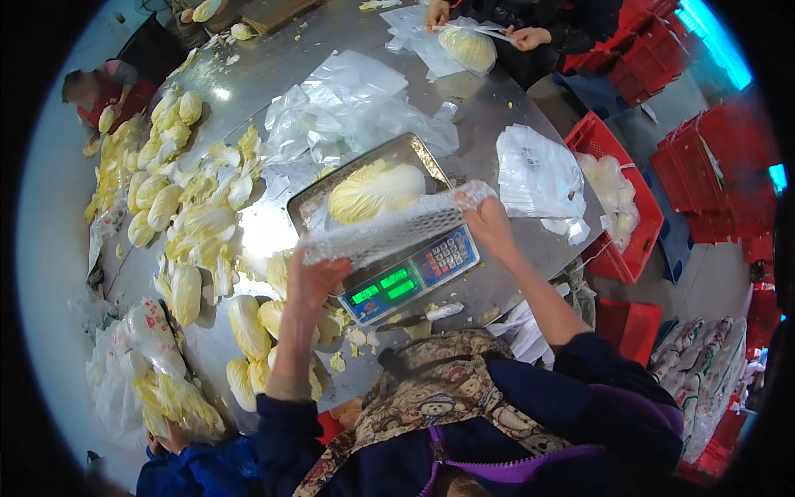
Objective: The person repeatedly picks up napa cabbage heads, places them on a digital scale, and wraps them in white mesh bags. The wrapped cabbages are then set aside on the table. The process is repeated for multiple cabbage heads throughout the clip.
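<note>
A pale yellow napa cabbage (376, 191) lies on its side on the metal tray (297, 205) of a digital scale. White foam or plastic netting (397, 230) stretches between my hands, just on the near side of the cabbage. My right hand (487, 220) grips the netting's bunched right end. At the other end, my left hand (318, 274) holds the netting, with its fingers extended over the tray's near left corner. Below the netting shows the scale's blue panel (410, 276), with lit green displays and a keypad.
Trimmed cabbages (248, 326) and loose leaves cover the table's left side. Clear plastic bags (354, 105) lie beyond the scale; a stack of white bags (539, 174) is to its right. A knife (428, 315) lies nearby. Red crates (640, 242) stand at right. Co-workers handle cabbages around the table.
</note>
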`<state>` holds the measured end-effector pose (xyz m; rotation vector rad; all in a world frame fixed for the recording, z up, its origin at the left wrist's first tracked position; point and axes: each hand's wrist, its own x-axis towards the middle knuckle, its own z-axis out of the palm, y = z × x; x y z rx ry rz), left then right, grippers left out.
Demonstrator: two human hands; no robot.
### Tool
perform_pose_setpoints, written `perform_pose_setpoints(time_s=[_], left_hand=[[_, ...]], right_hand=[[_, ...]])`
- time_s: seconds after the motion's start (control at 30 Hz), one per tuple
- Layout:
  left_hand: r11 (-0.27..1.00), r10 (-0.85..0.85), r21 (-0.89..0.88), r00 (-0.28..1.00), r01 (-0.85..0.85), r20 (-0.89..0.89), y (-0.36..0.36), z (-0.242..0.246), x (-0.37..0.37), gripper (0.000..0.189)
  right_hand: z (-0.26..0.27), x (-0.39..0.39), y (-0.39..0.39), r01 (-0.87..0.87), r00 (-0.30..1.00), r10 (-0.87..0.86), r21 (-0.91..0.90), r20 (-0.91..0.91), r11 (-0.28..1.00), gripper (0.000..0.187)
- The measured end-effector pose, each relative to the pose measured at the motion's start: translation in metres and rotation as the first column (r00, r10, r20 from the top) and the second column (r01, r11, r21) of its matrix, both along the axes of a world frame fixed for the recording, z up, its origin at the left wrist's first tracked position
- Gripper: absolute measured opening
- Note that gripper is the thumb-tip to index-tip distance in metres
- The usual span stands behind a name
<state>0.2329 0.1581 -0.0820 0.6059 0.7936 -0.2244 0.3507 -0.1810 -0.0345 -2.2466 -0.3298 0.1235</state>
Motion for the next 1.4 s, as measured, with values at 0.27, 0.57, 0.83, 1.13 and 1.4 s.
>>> perform_pose_setpoints(time_s=[0.27,0.57,0.83,1.13,1.4], left_hand=[[0.755,-0.568,0.366,0.822,0.544,-0.049,0.004,-0.002,0.117,0.084],[0.738,-0.604,0.416,0.795,0.532,0.055,-0.012,0.079,0.084,0.066],[0.785,-0.530,0.372,0.848,0.495,-0.009,-0.074,0.073,0.069,0.062],[0.825,-0.220,0.563,0.945,0.048,0.243,0.013,0.078,0.095,0.047],[0.411,0.380,0.897,0.925,-0.161,-0.008,0.139,0.035,-0.105,0.031]], right_hand=[[-0.046,0.099,0.061,0.058,0.880,-0.065,-0.030,-0.471,0.998,0.051],[-0.002,0.086,0.028,0.194,0.667,0.147,0.361,-0.730,0.912,0.055],[-0.021,0.012,-0.002,0.263,0.289,0.527,0.596,-0.799,0.759,0.069],[-0.073,0.108,-0.039,0.520,0.667,0.540,0.840,-0.514,0.157,0.057],[-0.081,0.326,-0.027,0.540,0.778,0.114,0.751,-0.617,0.381,0.059]])
